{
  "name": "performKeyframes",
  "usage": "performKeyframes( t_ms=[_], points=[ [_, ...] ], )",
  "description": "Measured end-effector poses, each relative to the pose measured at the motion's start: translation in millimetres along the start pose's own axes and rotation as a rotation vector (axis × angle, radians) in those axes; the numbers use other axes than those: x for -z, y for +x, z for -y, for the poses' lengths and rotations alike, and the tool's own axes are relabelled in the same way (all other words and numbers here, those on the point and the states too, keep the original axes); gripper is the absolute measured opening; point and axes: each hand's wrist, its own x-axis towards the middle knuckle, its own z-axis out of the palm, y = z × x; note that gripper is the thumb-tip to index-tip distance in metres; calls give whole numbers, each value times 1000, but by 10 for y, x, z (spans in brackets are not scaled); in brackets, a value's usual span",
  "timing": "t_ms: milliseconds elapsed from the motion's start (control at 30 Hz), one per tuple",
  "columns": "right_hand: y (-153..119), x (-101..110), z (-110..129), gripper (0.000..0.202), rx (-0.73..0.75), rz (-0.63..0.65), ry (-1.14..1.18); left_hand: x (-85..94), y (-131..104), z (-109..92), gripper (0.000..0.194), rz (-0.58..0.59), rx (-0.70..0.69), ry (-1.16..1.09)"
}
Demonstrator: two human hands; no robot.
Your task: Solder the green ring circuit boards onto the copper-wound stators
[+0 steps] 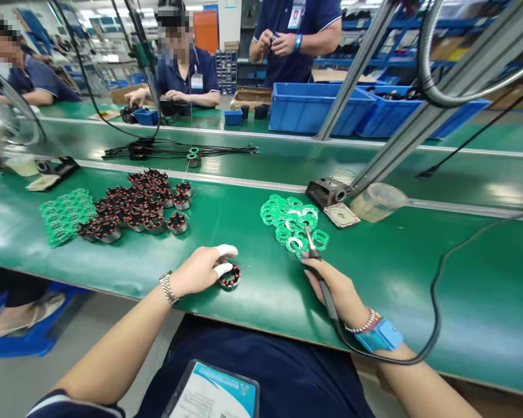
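My left hand (200, 269), with white covers on the thumb and index finger, is at a copper-wound motor stator (230, 280) on the green bench. The thumb lies over its near left rim and the index finger reaches past its far side; the other fingers are partly hidden. My right hand (337, 290) is closed round a soldering iron (316, 255), its tip pointing forward over a loose pile of green ring-shaped circuit boards (287, 217). The right fingertips are at the pile's near edge; whether they pinch a board I cannot tell.
Many stators (135, 206) stand grouped at left, beside a green sheet of boards (67, 217). An iron stand (329, 191) and a plastic tub (378, 202) sit at back right. The iron's cable (436, 302) loops at right. Co-workers and blue bins (320, 110) are beyond.
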Motion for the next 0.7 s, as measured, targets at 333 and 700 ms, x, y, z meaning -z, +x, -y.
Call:
performKeyframes(
  t_ms=[333, 700],
  points=[
    [145, -18, -23, 30, -168, -39, -25, -229, -467, 414, 68, -73, -75, 374],
    [29, -7, 517, 36, 19, 226, 329, -512, -194, 97, 64, -267, -32, 4]
  ],
)
